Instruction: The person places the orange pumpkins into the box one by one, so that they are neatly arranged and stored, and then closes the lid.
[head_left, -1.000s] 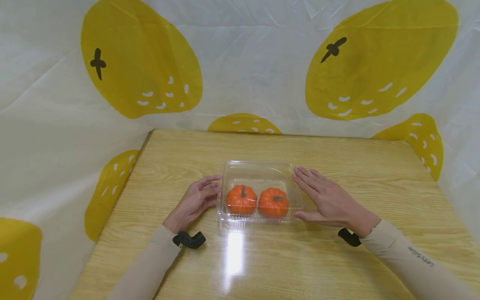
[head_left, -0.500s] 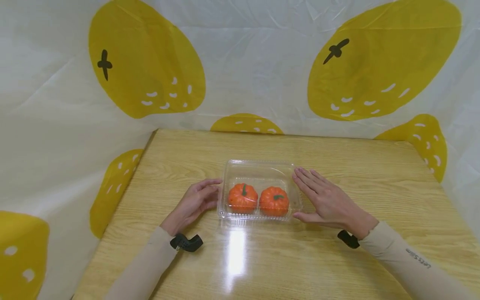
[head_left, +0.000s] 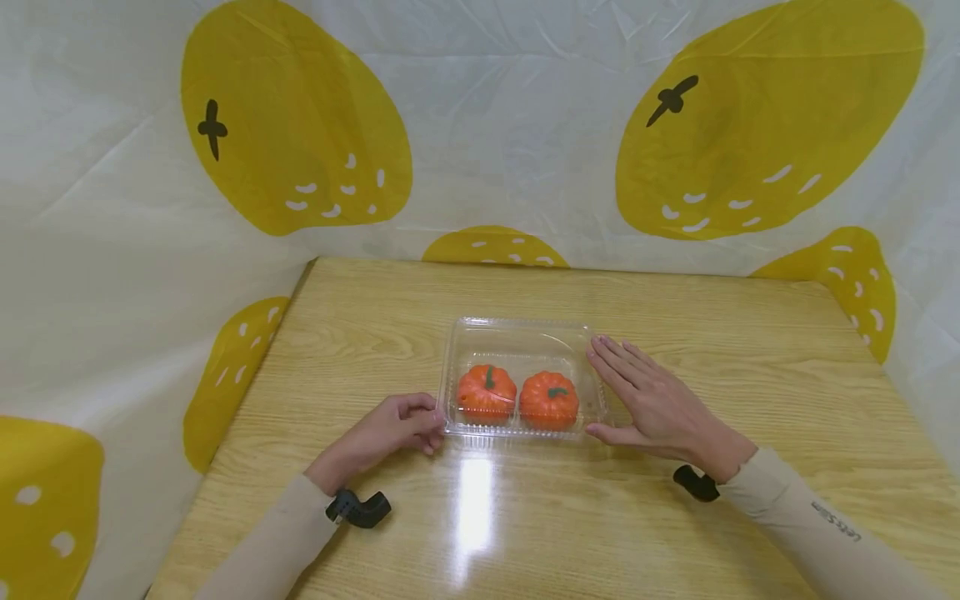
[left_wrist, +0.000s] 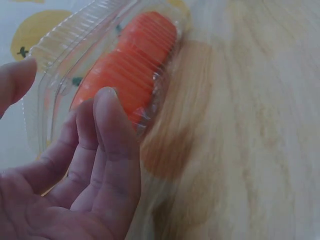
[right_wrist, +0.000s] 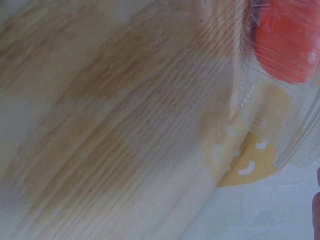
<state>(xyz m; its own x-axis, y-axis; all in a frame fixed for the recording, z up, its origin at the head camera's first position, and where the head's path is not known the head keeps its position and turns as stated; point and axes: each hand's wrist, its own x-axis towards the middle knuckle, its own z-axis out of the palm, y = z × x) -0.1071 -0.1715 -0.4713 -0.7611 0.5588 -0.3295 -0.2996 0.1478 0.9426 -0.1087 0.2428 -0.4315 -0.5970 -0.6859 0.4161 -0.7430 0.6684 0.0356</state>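
Observation:
A clear plastic clamshell box (head_left: 525, 342) sits on the wooden table with its lid down. Inside, side by side, are two small orange toy pumpkins with green stems, a left pumpkin (head_left: 487, 393) and a right pumpkin (head_left: 549, 400). My left hand (head_left: 401, 429) is at the box's front left corner, fingers loosely bent. In the left wrist view, a gap separates the thumb (left_wrist: 20, 82) from the other fingers (left_wrist: 107, 145). Along the box's right side lies my right hand (head_left: 656, 404), its fingers straight and the thumb near the front right corner. Only fingertips (right_wrist: 316, 210) show in the right wrist view.
The wooden table (head_left: 675, 533) extends around the box on all sides. A white cloth (head_left: 510, 150) printed with big yellow fruit hangs behind it and along the left. Each wrist carries a black camera mount, the left mount (head_left: 360, 508) and the right mount (head_left: 696, 483).
My left hand has moved down from the middle of the box's left side to its front left corner. The right hand has stayed at the right side. The view has shifted slightly.

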